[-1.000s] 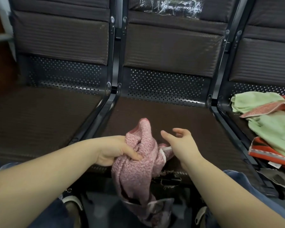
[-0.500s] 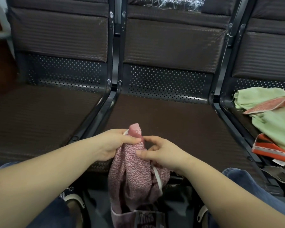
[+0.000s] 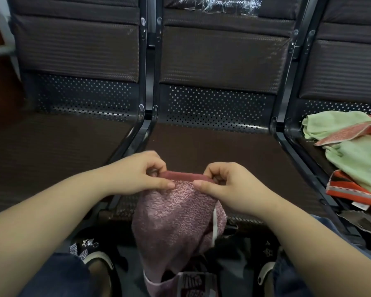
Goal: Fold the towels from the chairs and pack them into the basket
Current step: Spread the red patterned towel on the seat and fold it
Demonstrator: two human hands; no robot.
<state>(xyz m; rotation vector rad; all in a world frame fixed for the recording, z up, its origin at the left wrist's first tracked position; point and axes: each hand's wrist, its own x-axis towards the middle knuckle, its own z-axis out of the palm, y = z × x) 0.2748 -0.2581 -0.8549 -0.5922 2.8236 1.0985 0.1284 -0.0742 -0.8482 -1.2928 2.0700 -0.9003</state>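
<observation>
From the head view I'm looking down at a row of three dark seats with ribbed back pads and perforated metal strips under them. I'll take the middle seat (image 3: pixel 212 146) as my landmark. To its left is a bare dark seat (image 3: pixel 51 151), joined by black metal rails. At the top of the middle seat's back lies a crumpled clear plastic film (image 3: pixel 229 5).

On the seat right of the middle one is a loose heap of towels: light green towels (image 3: pixel 356 155), a pink patterned one (image 3: pixel 349 133) lying across them, and an orange-red striped one (image 3: pixel 351 189) at the near edge.

In front of the middle seat's near edge, my left hand (image 3: pixel 137 174) and right hand (image 3: pixel 227 185) each pinch the top hem of the pink towel (image 3: pixel 174 221), thumbs on my side and fingers curled behind. The hem is stretched short between them, just above the seat's front. The rest of the towel hangs down between my knees, towards the floor.

I can't make out a basket. Below the seat, dark shoes (image 3: pixel 99 260) and blue jeans (image 3: pixel 58 275) show at the bottom.
</observation>
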